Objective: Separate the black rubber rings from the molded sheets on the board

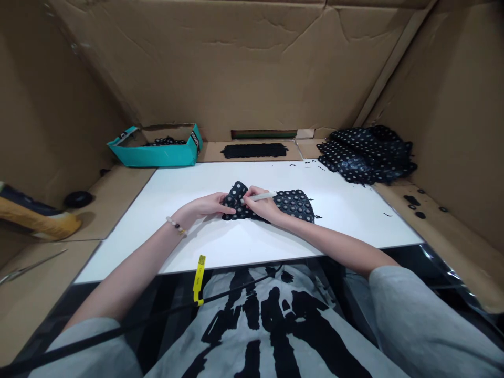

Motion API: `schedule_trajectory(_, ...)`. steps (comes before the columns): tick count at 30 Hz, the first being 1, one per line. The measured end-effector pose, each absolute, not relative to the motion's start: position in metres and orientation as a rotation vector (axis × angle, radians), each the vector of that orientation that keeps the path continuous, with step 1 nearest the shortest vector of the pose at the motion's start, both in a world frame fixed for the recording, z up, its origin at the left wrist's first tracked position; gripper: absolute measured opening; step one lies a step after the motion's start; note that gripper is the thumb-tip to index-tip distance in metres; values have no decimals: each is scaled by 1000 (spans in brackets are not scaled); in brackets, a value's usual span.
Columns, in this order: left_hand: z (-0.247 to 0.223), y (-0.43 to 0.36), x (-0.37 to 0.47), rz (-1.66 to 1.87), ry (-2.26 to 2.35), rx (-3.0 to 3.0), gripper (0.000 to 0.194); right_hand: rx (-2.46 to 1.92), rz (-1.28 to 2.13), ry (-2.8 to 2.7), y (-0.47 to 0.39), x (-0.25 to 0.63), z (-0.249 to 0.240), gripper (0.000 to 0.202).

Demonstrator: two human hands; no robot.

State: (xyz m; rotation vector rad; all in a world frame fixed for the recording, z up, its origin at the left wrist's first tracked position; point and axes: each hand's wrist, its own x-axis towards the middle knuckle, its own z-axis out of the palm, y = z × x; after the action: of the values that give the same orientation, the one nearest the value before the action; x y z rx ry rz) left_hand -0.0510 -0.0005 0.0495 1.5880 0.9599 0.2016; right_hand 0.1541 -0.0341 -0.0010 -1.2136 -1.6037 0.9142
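Note:
A black sheet with rows of pale round dots lies on the white board, its left end bent up. My left hand grips that raised end between thumb and fingers. In my right hand is a white pen-shaped tool, its tip pointing left at the dotted sheet. My right hand rests over the middle of the sheet and hides part of it. Small black tabs stick out from the sheet's right edge.
A teal box holds small black rings. At the back lie a flat black strip and, to the right, a pile of dotted black sheets. Scissors and a yellow bottle are at the left. Black scraps lie right.

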Motion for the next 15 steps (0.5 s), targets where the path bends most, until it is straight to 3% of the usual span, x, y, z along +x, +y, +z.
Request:
schedule_trajectory(9,41,5,-51,199,1109,1728,35,-1227,841,-1637,-36,154,2,9)
schedule_trajectory(15,50,7,-59,265,1123,1743,37,-1147,1060,-1510,-37,150,-3,8)
